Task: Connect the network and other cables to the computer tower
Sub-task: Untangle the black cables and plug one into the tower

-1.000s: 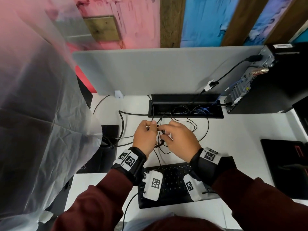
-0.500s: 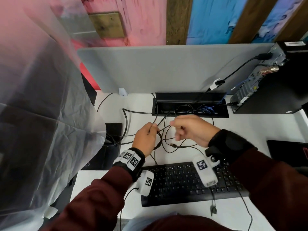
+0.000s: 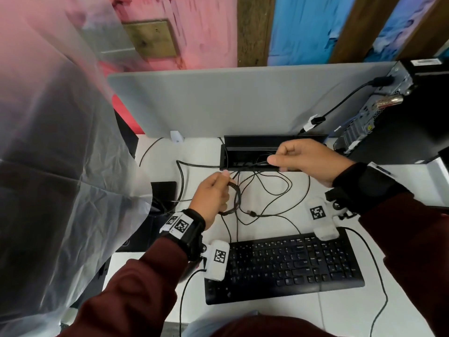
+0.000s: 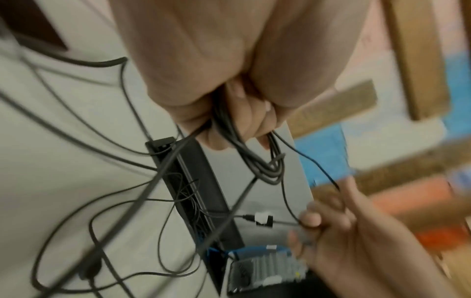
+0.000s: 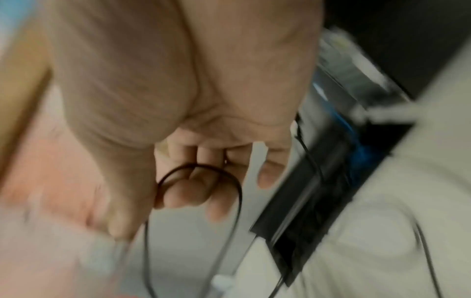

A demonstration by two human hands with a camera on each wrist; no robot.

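Left hand (image 3: 213,198) grips a coiled cable bundle (image 3: 234,200); right hand (image 3: 308,159) pinches one thin cable (image 3: 252,165).
Both hover over the white desk (image 3: 199,152), computer tower (image 3: 388,117) far right.

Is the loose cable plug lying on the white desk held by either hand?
No. The loose black cable plug lies on the desk, between the left hand and right hand.

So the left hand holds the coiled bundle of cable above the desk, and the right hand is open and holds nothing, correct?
Not quite. The right hand is pinching a thin black cable, as the head view and right wrist view show. The left hand does hold the coiled bundle.
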